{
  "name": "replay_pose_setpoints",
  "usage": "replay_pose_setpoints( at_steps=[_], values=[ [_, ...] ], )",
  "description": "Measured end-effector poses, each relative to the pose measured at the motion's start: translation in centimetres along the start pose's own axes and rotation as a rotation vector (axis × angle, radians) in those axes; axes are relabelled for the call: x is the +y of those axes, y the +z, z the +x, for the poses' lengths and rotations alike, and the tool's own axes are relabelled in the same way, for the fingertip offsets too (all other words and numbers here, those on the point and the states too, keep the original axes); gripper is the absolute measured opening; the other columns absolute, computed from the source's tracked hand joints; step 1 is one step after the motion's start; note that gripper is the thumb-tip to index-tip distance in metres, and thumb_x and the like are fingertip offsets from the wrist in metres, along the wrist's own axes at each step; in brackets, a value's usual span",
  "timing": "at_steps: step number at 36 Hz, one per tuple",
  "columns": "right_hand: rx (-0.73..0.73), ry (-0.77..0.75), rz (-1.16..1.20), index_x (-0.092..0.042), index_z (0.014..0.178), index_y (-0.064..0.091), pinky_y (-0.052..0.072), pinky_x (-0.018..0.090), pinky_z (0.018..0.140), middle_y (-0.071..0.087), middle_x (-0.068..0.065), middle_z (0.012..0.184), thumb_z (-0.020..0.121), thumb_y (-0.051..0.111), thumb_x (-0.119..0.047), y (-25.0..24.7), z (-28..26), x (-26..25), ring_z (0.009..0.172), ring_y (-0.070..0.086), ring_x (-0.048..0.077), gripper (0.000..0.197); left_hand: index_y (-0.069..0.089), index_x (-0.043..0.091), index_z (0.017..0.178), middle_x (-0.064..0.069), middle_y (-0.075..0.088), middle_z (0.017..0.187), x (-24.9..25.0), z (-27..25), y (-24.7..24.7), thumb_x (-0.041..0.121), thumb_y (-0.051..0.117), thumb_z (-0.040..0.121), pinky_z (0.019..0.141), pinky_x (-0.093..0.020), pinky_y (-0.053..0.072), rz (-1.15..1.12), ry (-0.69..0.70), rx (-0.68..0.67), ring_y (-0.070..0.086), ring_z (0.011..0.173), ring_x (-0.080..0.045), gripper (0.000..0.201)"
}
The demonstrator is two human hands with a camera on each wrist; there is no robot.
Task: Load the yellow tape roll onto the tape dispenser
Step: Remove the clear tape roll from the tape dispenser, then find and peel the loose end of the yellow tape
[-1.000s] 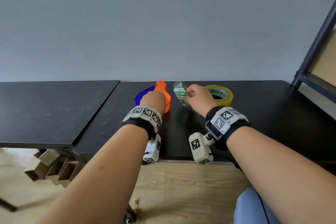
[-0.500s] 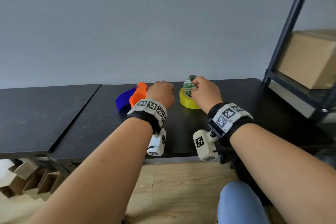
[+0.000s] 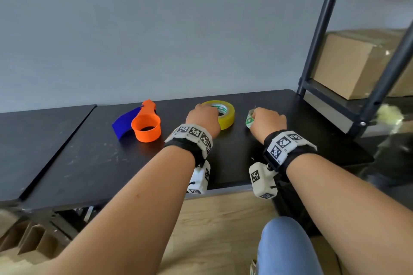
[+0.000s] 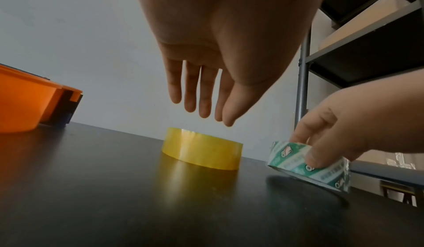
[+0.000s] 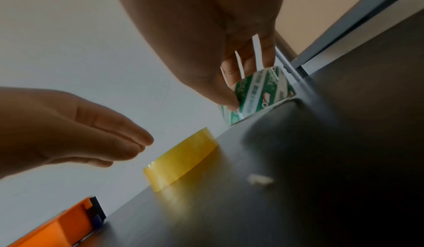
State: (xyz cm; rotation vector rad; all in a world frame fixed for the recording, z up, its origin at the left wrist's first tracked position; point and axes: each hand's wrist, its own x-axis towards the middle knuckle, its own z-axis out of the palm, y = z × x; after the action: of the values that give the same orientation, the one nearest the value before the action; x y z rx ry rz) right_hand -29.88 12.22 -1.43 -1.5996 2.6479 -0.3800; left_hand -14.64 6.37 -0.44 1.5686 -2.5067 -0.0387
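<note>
The yellow tape roll (image 3: 225,116) (image 4: 201,149) (image 5: 181,158) lies flat on the black table (image 3: 89,158). My left hand (image 3: 202,120) (image 4: 204,104) hovers just above its near side with straight fingers, holding nothing. To the left stands the orange and blue tape dispenser (image 3: 145,126) (image 4: 25,105) (image 5: 62,227), its round hub empty. My right hand (image 3: 266,120) (image 5: 231,91) pinches a green and white tape roll (image 3: 249,119) (image 4: 309,165) (image 5: 259,91), tilted with one edge on the table, to the right of the yellow roll.
A dark metal shelf rack (image 3: 324,29) stands at the table's right end with a cardboard box (image 3: 357,65) on it. A second black table (image 3: 33,140) adjoins on the left. A small white scrap (image 5: 260,179) lies on the tabletop.
My left hand left the dispenser and came over the yellow roll. My right hand carried the green roll from above the yellow roll to the right and down to the table.
</note>
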Motion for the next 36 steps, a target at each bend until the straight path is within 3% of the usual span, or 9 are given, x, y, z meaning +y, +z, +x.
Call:
replay_pose_setpoints(
  at_steps=[5,8,12,15,17,20,27,30,36],
  values=[
    [-0.028,-0.019,-0.002,-0.018,0.100,0.063,0.035,0.041,0.098,0.068,0.008,0.108,0.091,0.049,-0.013,0.4,0.5,-0.1,0.110,0.060,0.032,0.018,0.062,0.022,0.123,-0.007,0.051,0.134,-0.1,0.1,0.2,0.017,0.049,0.087,0.096,-0.039,0.049,-0.044,-0.026,-0.027,0.052,0.121,-0.027,0.038],
    [-0.005,-0.005,0.058,-0.016,0.106,0.064,0.036,0.039,0.094,0.068,0.007,0.108,0.090,0.048,-0.014,0.5,0.8,-0.4,0.108,0.060,0.032,0.023,0.062,0.022,0.123,-0.007,0.050,0.135,-0.4,0.4,0.2,0.015,0.049,0.087,0.098,-0.039,0.048,-0.084,-0.026,-0.033,0.051,0.122,-0.026,0.039],
    [0.045,-0.039,0.152,-0.017,0.118,0.063,0.041,0.041,0.094,0.065,0.008,0.121,0.092,0.049,-0.017,0.2,1.3,-1.1,0.116,0.057,0.032,0.029,0.061,0.017,0.126,-0.007,0.050,0.132,-1.1,0.6,-0.1,0.011,0.048,0.089,0.101,-0.040,0.045,-0.079,-0.030,-0.010,0.045,0.126,-0.025,0.040],
    [0.062,-0.108,0.259,-0.017,0.121,0.063,0.045,0.037,0.088,0.065,0.007,0.123,0.093,0.049,-0.014,-0.2,1.6,-2.2,0.116,0.058,0.030,0.032,0.059,0.016,0.129,-0.008,0.050,0.132,-2.0,0.6,-0.5,0.009,0.047,0.089,0.101,-0.041,0.044,-0.082,-0.052,0.009,0.043,0.127,-0.026,0.041],
    [0.059,-0.168,0.296,-0.015,0.121,0.063,0.046,0.037,0.089,0.066,0.008,0.123,0.093,0.050,-0.012,-0.2,1.7,-3.3,0.115,0.060,0.029,0.032,0.058,0.015,0.129,-0.009,0.050,0.132,-2.7,0.5,-0.7,0.009,0.047,0.089,0.103,-0.042,0.043,-0.084,-0.069,0.007,0.042,0.128,-0.028,0.042],
    [-0.004,-0.233,0.297,-0.014,0.128,0.060,0.046,0.038,0.099,0.063,0.009,0.131,0.093,0.053,-0.011,0.1,1.9,-5.0,0.121,0.058,0.029,0.037,0.059,0.013,0.128,-0.011,0.050,0.132,-3.7,0.3,-1.0,0.010,0.046,0.091,0.105,-0.043,0.042,-0.082,-0.088,-0.001,0.042,0.128,-0.030,0.040],
    [-0.190,-0.276,0.237,-0.021,0.143,0.048,0.044,0.037,0.103,0.054,0.006,0.145,0.090,0.054,-0.018,1.5,1.9,-7.7,0.130,0.053,0.030,0.053,0.058,0.017,0.130,-0.010,0.051,0.138,-6.2,-0.2,-1.5,0.011,0.048,0.092,0.106,-0.040,0.043,-0.203,-0.145,-0.037,0.049,0.128,-0.029,0.040],
    [-0.238,-0.289,0.190,-0.014,0.141,0.049,0.043,0.034,0.095,0.055,0.008,0.141,0.095,0.049,-0.020,1.9,1.8,-8.4,0.126,0.054,0.030,0.046,0.062,0.015,0.128,-0.007,0.058,0.136,-6.8,-0.2,-1.4,0.010,0.049,0.092,0.107,-0.038,0.043,-0.316,-0.163,-0.040,0.053,0.126,-0.026,0.038],
    [-0.225,-0.288,0.103,-0.009,0.136,0.054,0.045,0.037,0.096,0.060,0.011,0.135,0.097,0.046,-0.018,2.2,1.9,-9.0,0.122,0.057,0.031,0.042,0.069,0.013,0.117,-0.005,0.064,0.129,-7.5,-0.3,-0.7,0.007,0.051,0.091,0.104,-0.034,0.045,-0.507,-0.242,-0.032,0.058,0.120,-0.023,0.032]
  ],
)
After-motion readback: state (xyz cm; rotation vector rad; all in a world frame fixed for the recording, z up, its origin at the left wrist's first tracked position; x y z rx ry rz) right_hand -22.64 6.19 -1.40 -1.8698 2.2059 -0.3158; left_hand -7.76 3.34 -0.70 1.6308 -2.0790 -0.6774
